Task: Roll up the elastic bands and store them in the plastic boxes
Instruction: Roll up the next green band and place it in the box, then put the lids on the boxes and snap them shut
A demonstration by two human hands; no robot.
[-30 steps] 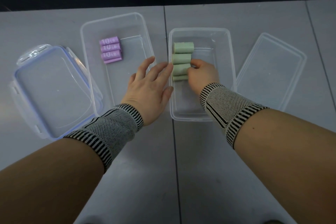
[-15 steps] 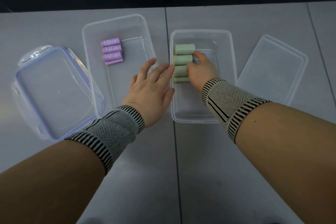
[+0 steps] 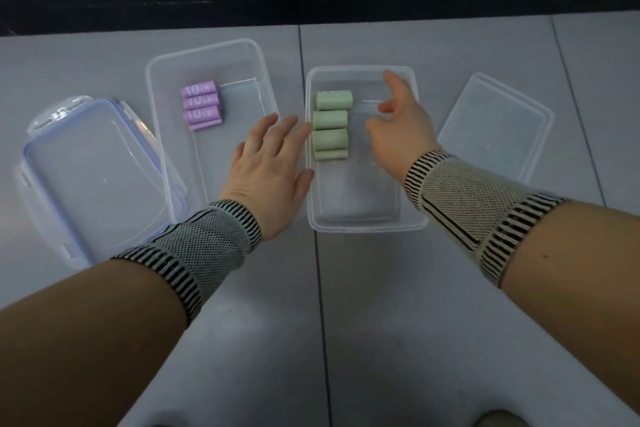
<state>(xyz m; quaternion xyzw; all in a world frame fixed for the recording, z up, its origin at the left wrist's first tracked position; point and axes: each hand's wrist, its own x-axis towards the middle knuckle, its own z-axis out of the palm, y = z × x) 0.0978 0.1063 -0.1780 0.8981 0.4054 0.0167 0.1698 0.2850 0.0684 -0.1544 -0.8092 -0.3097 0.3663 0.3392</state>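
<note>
Over the right-hand plastic box, seen from the head camera, the right hand has let go of the green rolls it was nudging a second ago and now hangs above the box's open half, fingers loose and spread, holding nothing; it is slightly blurred. All four green rolls lie in a neat column against the box's left wall, the far one a little apart from the other three. The left hand stays flat on the table, fingers straight, its fingertips touching the outside of that box's left wall as if steadying it. Beside it, the left-hand plastic box holds the purple rolls, marked 10 LB, stacked at its far end. No unrolled band shows anywhere, so I judge the storing done and closing likely next: the plain lid lies just right of the green box, the clip lid at far left.
</note>
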